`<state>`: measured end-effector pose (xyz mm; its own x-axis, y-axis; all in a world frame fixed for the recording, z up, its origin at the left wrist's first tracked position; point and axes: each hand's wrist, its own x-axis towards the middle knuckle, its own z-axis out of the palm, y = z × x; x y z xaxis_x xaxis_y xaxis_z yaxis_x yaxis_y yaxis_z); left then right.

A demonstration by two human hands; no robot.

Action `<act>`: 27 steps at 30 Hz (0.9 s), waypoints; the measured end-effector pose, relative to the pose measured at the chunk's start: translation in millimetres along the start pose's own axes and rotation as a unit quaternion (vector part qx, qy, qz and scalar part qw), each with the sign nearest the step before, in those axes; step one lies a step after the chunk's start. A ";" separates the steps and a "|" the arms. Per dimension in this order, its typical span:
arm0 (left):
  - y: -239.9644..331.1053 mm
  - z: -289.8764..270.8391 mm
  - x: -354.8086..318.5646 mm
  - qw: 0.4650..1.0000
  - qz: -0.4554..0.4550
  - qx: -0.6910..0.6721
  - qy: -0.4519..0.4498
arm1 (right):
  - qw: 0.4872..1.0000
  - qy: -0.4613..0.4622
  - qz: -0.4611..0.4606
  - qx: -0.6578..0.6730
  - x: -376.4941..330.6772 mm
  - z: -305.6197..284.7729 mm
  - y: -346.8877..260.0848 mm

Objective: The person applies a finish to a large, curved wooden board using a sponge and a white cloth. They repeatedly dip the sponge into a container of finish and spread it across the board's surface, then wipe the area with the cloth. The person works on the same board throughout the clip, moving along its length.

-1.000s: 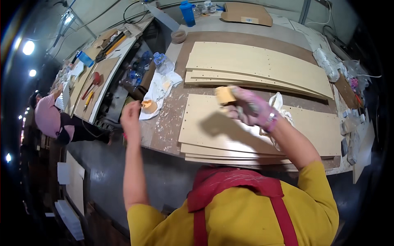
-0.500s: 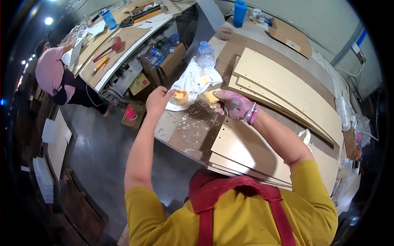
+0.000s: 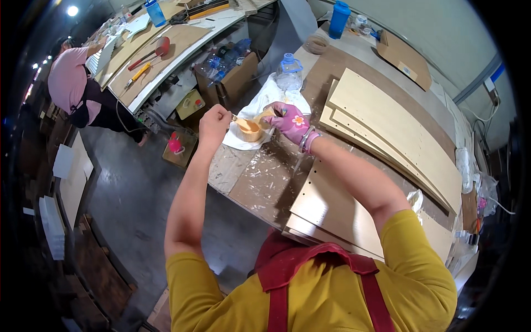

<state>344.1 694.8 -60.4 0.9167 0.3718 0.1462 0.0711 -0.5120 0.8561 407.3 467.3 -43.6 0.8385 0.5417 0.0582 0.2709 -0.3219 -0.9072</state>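
My bare left hand [image 3: 214, 126] is closed in a pinch on a thin spatula [image 3: 241, 123], whose end carries pale orange paste over a small tub. This tub [image 3: 251, 135] holds more of the paste and stands on a crumpled white cloth [image 3: 238, 144]. From the other side, my right hand [image 3: 292, 122], in a stained pink glove with a flower print, grips a yellowish sponge [image 3: 264, 115] beside the tub's rim. The spatula's handle is mostly hidden by my fingers.
Two stacks of pale drilled boards [image 3: 387, 130] [image 3: 337, 199] lie to the right on the worktable [image 3: 260, 180]. Behind the cloth stand a clear jug [image 3: 289, 74] and a blue bottle [image 3: 339, 21]. A person [image 3: 69, 83] works at another bench, where a red mallet [image 3: 160, 48] lies.
My right hand has moved left with the sponge, from beside the boards to the tub. My left hand has risen slightly, and the spatula now shows above the tub.
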 end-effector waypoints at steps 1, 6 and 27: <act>-1.8 -2.1 0.1 0.999 -0.021 -0.047 -0.003 | 1.000 0.005 -0.009 -0.017 -0.3 2.6 -2.1; 0.7 -6.7 -5.8 0.988 -0.061 -0.140 -0.003 | 0.995 0.022 -0.044 -0.084 3.7 22.9 -2.1; 31.9 -5.2 -31.6 0.998 0.013 0.024 0.050 | 0.912 -0.048 0.203 0.353 12.9 16.0 20.7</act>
<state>315.4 670.8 -35.1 0.8752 0.4319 0.2180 0.0697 -0.5585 0.8266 416.1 480.0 -68.3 0.7479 0.5655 -0.3477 -0.4531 0.0519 -0.8900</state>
